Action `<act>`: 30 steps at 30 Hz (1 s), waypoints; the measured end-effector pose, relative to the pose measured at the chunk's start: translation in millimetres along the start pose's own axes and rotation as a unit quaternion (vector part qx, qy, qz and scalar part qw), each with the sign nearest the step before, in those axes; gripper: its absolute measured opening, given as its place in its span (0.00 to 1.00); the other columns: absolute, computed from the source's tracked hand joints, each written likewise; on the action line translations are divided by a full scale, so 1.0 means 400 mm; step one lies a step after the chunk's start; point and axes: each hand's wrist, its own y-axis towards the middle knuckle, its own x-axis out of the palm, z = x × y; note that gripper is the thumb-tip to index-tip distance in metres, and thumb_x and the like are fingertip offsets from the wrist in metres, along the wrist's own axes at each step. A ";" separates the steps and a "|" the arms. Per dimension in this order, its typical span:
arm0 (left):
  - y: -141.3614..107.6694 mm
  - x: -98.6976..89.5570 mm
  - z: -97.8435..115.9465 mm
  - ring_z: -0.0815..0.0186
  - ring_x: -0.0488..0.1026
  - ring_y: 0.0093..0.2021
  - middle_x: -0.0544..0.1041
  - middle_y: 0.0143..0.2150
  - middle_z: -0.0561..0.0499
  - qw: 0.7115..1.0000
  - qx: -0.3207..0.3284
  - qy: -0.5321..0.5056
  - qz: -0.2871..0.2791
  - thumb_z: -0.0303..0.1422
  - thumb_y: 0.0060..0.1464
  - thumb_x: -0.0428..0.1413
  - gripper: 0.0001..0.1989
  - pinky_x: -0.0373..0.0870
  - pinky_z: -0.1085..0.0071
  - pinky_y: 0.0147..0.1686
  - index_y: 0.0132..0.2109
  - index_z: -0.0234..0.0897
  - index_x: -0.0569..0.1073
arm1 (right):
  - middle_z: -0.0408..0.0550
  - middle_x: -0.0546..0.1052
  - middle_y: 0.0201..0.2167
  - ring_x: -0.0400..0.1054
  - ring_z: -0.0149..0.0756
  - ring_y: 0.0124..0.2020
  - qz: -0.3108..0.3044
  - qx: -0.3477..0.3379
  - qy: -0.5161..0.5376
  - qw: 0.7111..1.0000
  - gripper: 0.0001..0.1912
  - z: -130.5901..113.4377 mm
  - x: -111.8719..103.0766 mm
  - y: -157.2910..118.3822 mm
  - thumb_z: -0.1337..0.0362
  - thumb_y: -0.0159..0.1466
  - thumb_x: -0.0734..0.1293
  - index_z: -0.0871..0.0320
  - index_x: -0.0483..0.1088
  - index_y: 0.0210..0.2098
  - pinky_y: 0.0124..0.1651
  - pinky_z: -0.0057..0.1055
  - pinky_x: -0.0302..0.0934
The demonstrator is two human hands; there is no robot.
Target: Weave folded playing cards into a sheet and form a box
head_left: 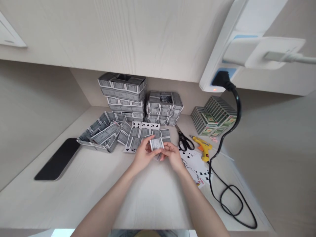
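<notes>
Between both hands, over the middle of the desk, is a playing card [156, 143] with its grey patterned back facing up. My left hand [144, 149] pinches its left side, thumb along the near edge. The fingers of my right hand [172, 154] close on its lower right corner. Just beyond lies a panel of joined playing cards [135, 132], mostly backs up, with some black-suit faces along its edges. To its left is an open tray made of cards [96, 144], holding several folded card strips [105, 133].
Stacked card boxes [125, 89] and another stack [164, 107] stand against the back wall. Scissors [185, 141], a yellow glue gun [203, 146], loose cards [194, 163] and a black cable [222, 200] lie right. A phone [59, 159] lies left. A power strip [222, 59] hangs overhead.
</notes>
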 end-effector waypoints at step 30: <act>-0.032 0.033 0.020 0.67 0.67 0.24 0.70 0.23 0.51 0.964 0.001 0.264 0.025 0.38 0.58 0.39 0.15 0.58 0.73 0.26 0.31 0.37 0.66 | 0.39 0.58 0.13 0.52 0.29 0.17 0.130 -0.134 -0.347 0.919 0.19 0.029 0.050 -0.034 0.50 0.61 0.54 0.55 0.56 0.19 0.22 0.26 0.48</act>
